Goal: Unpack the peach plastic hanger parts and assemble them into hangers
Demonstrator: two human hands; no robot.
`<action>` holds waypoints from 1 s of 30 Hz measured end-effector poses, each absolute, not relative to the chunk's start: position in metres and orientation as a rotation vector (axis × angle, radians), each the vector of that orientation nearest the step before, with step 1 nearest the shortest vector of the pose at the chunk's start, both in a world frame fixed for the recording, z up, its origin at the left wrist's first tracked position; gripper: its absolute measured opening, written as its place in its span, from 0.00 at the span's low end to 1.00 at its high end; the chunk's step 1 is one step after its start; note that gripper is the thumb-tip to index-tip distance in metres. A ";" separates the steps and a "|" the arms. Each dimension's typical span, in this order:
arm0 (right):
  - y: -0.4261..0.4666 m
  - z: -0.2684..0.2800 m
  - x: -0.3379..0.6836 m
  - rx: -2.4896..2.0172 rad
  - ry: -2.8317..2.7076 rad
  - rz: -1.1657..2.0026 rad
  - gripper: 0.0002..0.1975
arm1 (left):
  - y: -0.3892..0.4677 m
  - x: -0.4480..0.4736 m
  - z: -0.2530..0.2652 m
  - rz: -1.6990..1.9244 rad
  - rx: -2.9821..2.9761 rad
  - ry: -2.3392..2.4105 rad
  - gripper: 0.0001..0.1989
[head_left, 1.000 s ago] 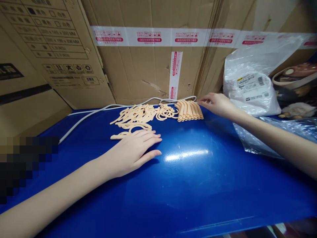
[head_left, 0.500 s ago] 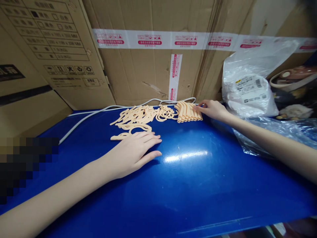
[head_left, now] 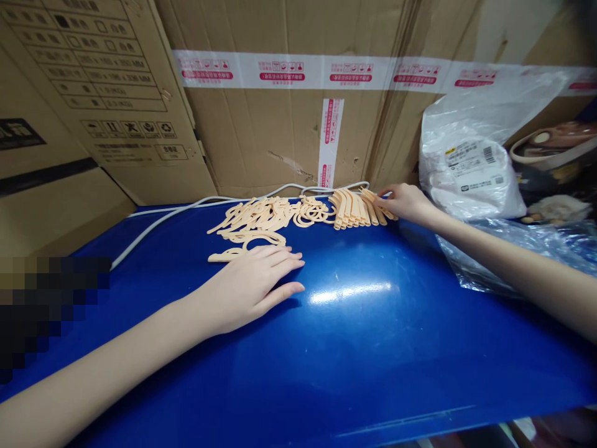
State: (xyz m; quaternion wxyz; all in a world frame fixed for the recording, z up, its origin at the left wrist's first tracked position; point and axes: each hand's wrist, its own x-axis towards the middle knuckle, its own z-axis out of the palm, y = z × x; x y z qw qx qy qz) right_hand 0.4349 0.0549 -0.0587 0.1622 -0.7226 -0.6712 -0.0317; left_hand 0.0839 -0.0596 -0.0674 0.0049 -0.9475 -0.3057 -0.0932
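My left hand (head_left: 259, 277) rests low over the blue table, fingers stretched out and holding nothing. Just beyond its fingers are flat beige curved plastic pieces (head_left: 265, 239). My right hand (head_left: 405, 202) is at the right end of a row of beige curved tube-like pieces (head_left: 349, 208). Its fingers are closed on a piece at that end, where a few pieces lean apart from the others. The exact grip is partly hidden behind the fingers. Left of the row lie beige ring-shaped pieces (head_left: 312, 211) and a loose heap of thin beige pieces (head_left: 259, 213).
Cardboard boxes (head_left: 261, 137) stand behind the blue table (head_left: 326, 367). A white cable (head_left: 158, 227) runs along the back edge. On the right are a white plastic bag with a label (head_left: 471, 177) and a clear plastic sheet (head_left: 485, 261).
My right hand has moved slightly right, and the pieces at the right end of the row have shifted and tilted that way. My left hand has stayed put.
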 end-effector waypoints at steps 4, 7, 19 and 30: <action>0.042 -0.046 0.426 -1.802 -1.929 -0.133 0.20 | -0.059 0.083 -0.068 -0.323 -2.950 -0.911 0.22; 0.021 -0.039 0.408 -1.447 -2.122 -0.099 0.21 | -0.058 0.083 -0.067 -0.374 -2.933 -0.913 0.21; -0.066 -0.060 0.334 -0.538 -2.920 -0.281 0.17 | -0.074 0.094 -0.064 -0.600 -3.028 -1.182 0.14; -0.053 -0.064 0.338 -0.640 -2.924 -0.410 0.16 | -0.068 0.092 -0.071 -0.526 -2.948 -1.149 0.13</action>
